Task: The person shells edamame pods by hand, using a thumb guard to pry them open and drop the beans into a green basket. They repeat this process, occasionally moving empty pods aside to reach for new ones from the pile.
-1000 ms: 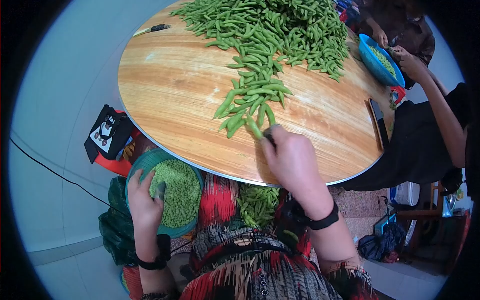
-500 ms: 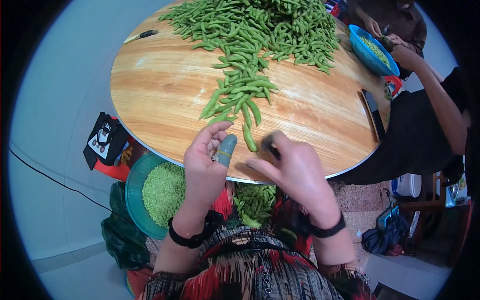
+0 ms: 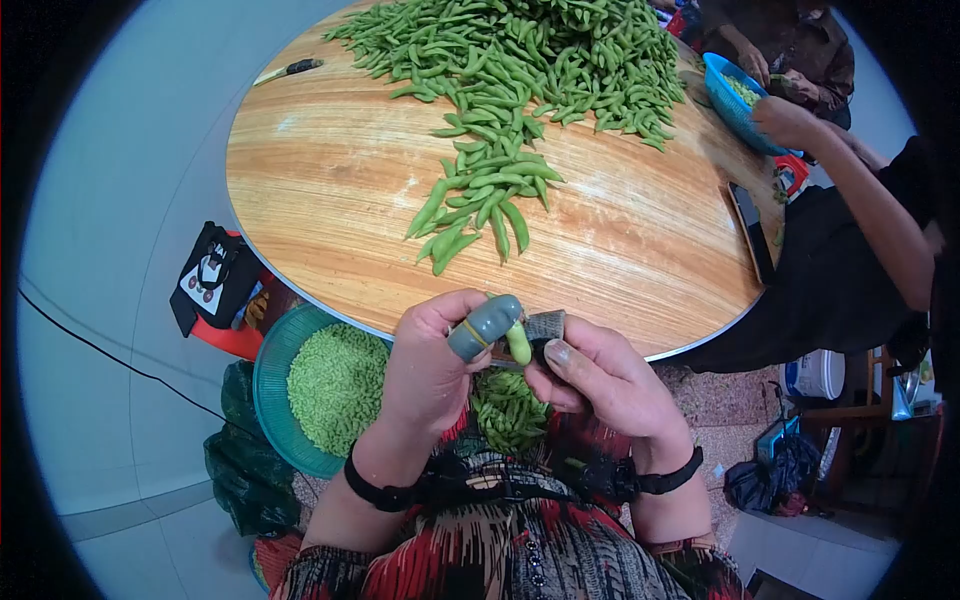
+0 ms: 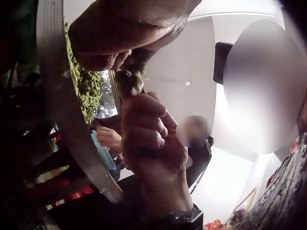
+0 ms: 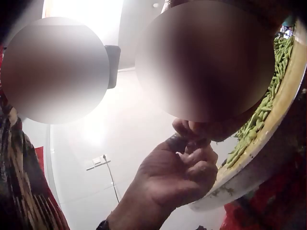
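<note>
A green pod (image 3: 518,342) is between the two hands, just in front of the table's near edge. The left hand (image 3: 430,365) pinches it, a grey cover on its thumb. Close on the other side, the right hand (image 3: 610,380) has its fingers curled at the pod, with dark covering on a fingertip. In the left wrist view the hands meet at the pod (image 4: 137,82). Loose pods (image 3: 490,200) trail down the wooden table (image 3: 330,200) from a large pile (image 3: 560,60). Below the hands, more pods (image 3: 508,410) lie at the lap.
A teal basket of shelled beans (image 3: 335,385) stands below the table at left. A phone (image 3: 750,232) lies near the right edge, and a knife-like object (image 3: 290,71) at the upper left. Other people's hands (image 3: 785,122) work over a blue basket (image 3: 738,115).
The left hand has come from the bean basket up to the right hand. The right hand has drawn a pod off the table toward the body, and both hands now meet at it.
</note>
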The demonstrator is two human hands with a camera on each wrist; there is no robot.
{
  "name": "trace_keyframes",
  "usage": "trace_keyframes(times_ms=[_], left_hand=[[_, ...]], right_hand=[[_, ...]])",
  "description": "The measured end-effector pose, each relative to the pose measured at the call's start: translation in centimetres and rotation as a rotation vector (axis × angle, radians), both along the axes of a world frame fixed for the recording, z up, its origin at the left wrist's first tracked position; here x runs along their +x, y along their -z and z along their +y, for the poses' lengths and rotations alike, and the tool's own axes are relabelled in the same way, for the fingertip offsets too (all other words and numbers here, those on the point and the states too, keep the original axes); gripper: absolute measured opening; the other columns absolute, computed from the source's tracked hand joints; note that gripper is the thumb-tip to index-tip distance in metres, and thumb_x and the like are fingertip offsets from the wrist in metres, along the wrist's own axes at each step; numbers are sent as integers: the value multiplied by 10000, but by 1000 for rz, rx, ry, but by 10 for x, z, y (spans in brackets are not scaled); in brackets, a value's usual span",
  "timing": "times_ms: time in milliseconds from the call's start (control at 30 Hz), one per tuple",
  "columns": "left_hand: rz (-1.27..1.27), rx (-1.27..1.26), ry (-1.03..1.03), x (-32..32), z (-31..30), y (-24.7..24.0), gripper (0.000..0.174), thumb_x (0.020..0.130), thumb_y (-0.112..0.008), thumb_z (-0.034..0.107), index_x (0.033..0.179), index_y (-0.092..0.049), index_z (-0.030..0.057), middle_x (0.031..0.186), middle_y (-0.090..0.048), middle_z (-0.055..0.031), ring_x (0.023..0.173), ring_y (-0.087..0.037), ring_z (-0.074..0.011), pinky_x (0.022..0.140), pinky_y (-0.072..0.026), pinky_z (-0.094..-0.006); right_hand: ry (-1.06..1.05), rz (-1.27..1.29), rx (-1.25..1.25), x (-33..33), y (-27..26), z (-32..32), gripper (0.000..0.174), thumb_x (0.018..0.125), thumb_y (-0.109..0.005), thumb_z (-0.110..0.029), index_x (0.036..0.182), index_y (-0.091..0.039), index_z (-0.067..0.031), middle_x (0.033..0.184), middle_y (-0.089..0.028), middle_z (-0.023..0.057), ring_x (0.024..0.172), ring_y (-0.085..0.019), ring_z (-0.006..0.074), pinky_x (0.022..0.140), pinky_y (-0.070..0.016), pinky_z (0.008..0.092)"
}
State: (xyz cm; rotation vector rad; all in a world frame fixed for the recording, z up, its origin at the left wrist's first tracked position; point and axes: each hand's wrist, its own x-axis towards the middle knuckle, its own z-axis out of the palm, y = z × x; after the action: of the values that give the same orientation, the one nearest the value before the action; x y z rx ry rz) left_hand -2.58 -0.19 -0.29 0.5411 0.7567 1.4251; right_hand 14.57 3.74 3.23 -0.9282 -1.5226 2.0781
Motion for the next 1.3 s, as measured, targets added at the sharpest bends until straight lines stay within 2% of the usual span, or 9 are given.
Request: trace_keyframes(times_ms=[100, 333, 500, 633, 700, 833, 967, 1000, 1300], left_hand=[[187, -4, -121, 6, -2, -8, 88, 852, -579, 73, 836, -612, -8, 683, -573, -25, 540, -461, -38, 491, -332, -163], [827, 271, -265, 7, -11, 3, 43, 804, -600, 34, 808, -600, -9, 752, -581, -38, 614, -506, -68, 557, -389, -196], [-60, 179, 100, 2, -4, -4, 96, 820, -586, 86, 814, -595, -9, 773, -571, -54, 653, -533, -74, 586, -400, -188], [-273, 145, 237, -3, 4, 3, 139, 826, -594, 123, 865, -587, -9, 786, -574, -44, 664, -546, -72, 575, -411, -190], [298, 54, -76, 11, 5, -6, 147, 851, -584, 121, 928, -568, -3, 800, -578, -36, 662, -545, -62, 552, -417, -189], [516, 61, -211, 26, 8, -1, 145, 879, -548, 90, 994, -558, 2, 814, -581, -25, 648, -539, -54, 525, -416, -192], [90, 15, -177, 22, 17, 6, 217, 880, -471, -2, 1083, -549, -7, 826, -568, -26, 649, -518, -53, 541, -401, -170], [-97, 19, -180, 21, 20, 5, 259, 863, -444, -44, 1100, -547, -21, 836, -559, -35, 648, -503, -55, 549, -394, -166], [11, -52, -301, 1, 11, 8, 372, 743, -329, -130, 981, -600, -39, 773, -500, -34, 624, -394, -68, 535, -285, -170]], right_hand=[[-80, 135, -7, 2, 14, 1, 212, 968, -425, -205, 869, -531, -50, 660, -476, -42, 542, -372, 26, 464, -304, 186], [-70, 37, -42, -3, 12, -3, 189, 970, -428, -187, 891, -532, -50, 655, -465, -35, 507, -351, 26, 441, -276, 172], [-94, 331, -528, 0, 12, -4, 163, 966, -441, -181, 969, -530, -45, 672, -476, -19, 486, -323, 14, 416, -238, 163], [-94, 382, -608, -1, 14, 0, 165, 964, -441, -179, 956, -532, -41, 660, -480, -26, 478, -328, 17, 412, -249, 169], [61, 163, -216, -7, 14, 3, 173, 963, -427, -157, 908, -543, -41, 646, -487, -38, 459, -350, 32, 407, -275, 186], [231, -379, 873, -24, 19, 12, 181, 909, -504, -130, 792, -545, 3, 612, -556, 6, 533, -502, 74, 477, -403, 258], [296, -197, 391, -30, 32, 34, 152, 864, -551, -103, 794, -545, 32, 635, -598, 175, 535, -577, 265, 530, -451, 310], [348, -153, 460, -38, 34, 30, 180, 871, -546, -135, 811, -554, 35, 631, -572, 213, 565, -558, 351, 531, -451, 342], [246, -768, 1203, -56, 16, 63, 233, 834, -586, -242, 803, -573, -11, 611, -583, 208, 601, -591, 383, 554, -469, 463]])
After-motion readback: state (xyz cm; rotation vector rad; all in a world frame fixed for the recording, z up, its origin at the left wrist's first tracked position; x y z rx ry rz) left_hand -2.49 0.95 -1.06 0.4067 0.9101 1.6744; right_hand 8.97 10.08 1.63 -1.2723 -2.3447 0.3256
